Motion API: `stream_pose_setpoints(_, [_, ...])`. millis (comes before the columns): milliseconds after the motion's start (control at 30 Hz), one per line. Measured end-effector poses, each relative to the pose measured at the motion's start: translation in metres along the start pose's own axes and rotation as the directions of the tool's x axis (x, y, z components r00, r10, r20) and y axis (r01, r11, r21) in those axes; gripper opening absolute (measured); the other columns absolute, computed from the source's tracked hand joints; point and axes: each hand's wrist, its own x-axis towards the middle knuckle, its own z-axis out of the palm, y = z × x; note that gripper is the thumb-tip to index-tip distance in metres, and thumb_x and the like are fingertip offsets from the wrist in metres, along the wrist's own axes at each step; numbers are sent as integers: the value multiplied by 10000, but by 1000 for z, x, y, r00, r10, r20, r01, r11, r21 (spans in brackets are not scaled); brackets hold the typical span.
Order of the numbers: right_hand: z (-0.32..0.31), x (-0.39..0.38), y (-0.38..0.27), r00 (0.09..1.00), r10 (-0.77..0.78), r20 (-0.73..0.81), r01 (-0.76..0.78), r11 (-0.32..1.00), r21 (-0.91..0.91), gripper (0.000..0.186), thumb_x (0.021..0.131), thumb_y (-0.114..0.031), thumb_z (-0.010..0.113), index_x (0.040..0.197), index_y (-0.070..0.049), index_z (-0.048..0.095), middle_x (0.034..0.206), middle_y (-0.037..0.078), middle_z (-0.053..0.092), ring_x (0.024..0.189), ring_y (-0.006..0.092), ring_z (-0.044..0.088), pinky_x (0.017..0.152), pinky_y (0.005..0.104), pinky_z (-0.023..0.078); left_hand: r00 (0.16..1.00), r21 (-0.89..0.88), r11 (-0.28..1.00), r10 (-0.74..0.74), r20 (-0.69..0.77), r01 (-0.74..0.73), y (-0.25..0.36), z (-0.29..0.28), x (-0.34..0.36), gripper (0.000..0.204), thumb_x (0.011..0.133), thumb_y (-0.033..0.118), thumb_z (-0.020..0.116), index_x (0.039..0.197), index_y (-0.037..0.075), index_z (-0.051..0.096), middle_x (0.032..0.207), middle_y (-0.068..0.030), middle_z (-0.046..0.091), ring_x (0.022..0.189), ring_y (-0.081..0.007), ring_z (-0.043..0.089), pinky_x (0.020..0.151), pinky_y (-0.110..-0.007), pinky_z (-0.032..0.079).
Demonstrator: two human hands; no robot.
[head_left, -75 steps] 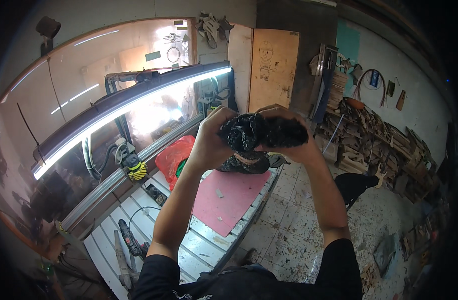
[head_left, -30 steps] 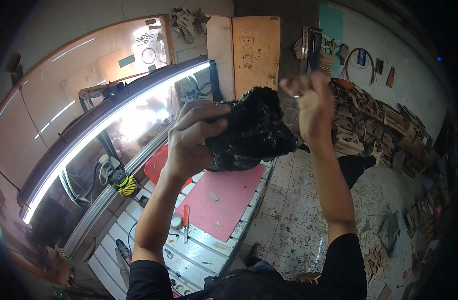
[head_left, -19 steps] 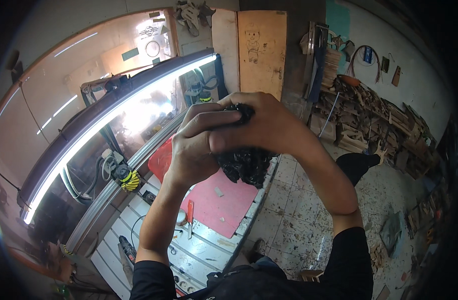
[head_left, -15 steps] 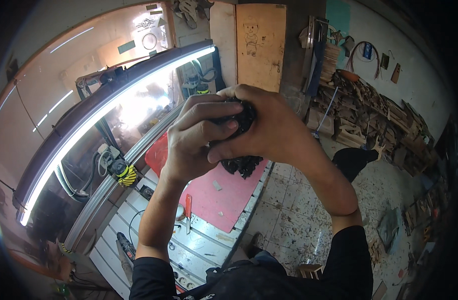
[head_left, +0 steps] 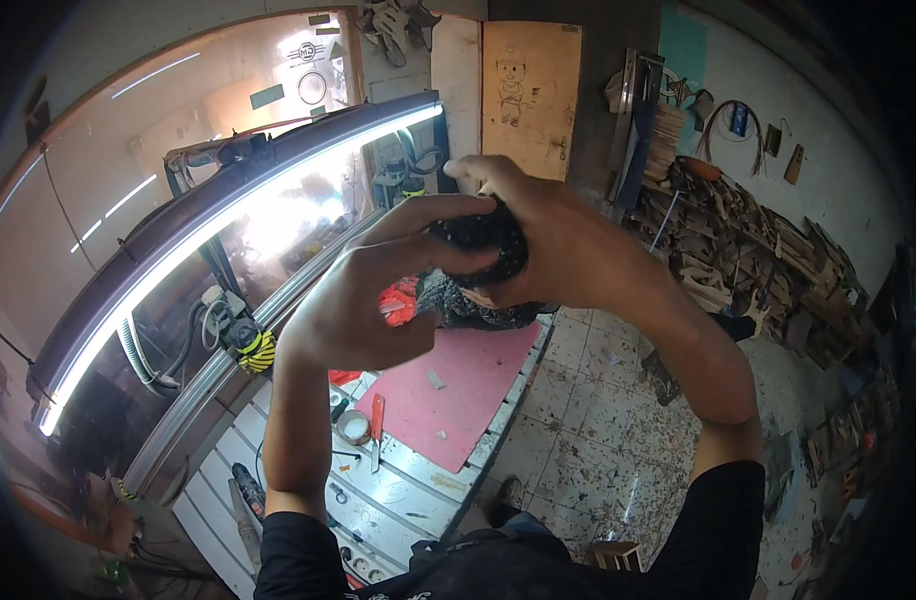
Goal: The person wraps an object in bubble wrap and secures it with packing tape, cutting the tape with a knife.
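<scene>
Blk bundle [head_left: 511,243] btwn hands [head_left: 353,300] [head_left: 553,232], red bag [head_left: 400,303] part-hidden behind.

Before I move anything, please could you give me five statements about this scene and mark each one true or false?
1. The left hand and the right hand touch the black bundle. True.
2. The pink sheet lies on the floor. False: it is on the slatted table.
3. A knife on the table has a red handle. True.
4. The door is black. False: it is yellowish-brown.
5. The door bears a drawn figure. True.

Rounded black wad [head_left: 514,248], perhaps plastic, aloft
</scene>
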Motion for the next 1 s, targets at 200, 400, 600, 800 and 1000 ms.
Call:
stream_pose_setpoints(200, [13, 3, -1, 990, -58, -132, 58, 998, -4, 998, 698, -126, 868, 1528, -32, 321, 1312, 286, 622, 1177, 451, 647, 1021, 484, 531, 933, -91, 987, -156, -324, 134, -16, 30, 9, 1312, 582, 369, 1021, 1583, 4, 257, 1443, -245, 507, 1324, -307, 554, 1084, -459, 489])
stream_pose_setpoints(400, [21, 6, 21, 956, -99, -275, 105, 994, 7, 1185, 687, -223, 908, 1616, -74, 188, 1363, 260, 554, 1210, 404, 614, 993, 471, 535, 866, -257, 897, -423, -265, 360, -22, 37, 28, 1257, 545, 369, 1036, 1534, -52, 385, 1253, -222, 694, 1155, -248, 684, 1032, -383, 531])
stream_pose_setpoints(600, [56, -6, 33, 764, -254, -593, 235, 966, -111, 1278, 557, -242, 1008, 1596, -68, 283, 1241, 174, 532, 1106, 319, 609, 958, 429, 544, 886, -314, 896, -396, -241, 315, -8, 38, 32, 781, 711, 261, 960, 1341, -53, 623, 1215, -156, 728, 1106, -192, 701, 1006, -349, 547])
stream_pose_setpoints(800, [80, -13, 30, 630, -256, -733, 173, 967, -190, 1079, 600, -126, 971, 1523, -44, 418, 1285, 185, 533, 1126, 337, 599, 952, 418, 552, 891, -138, 928, -371, -261, 346, -11, 45, 28, 477, 791, 114, 886, 1216, 16, 691, 1129, -112, 732, 1038, -182, 692, 965, -350, 555])
stream_pose_setpoints(1000, [78, -11, 38, 696, -213, -685, 192, 975, -109, 1008, 688, -114, 923, 1536, -10, 388, 1244, 204, 598, 1118, 380, 618, 960, 451, 528, 946, 132, 980, -101, -308, 147, -23, 39, 29, 558, 721, 141, 932, 1217, 45, 697, 1225, -114, 695, 1111, -211, 680, 973, -368, 558])
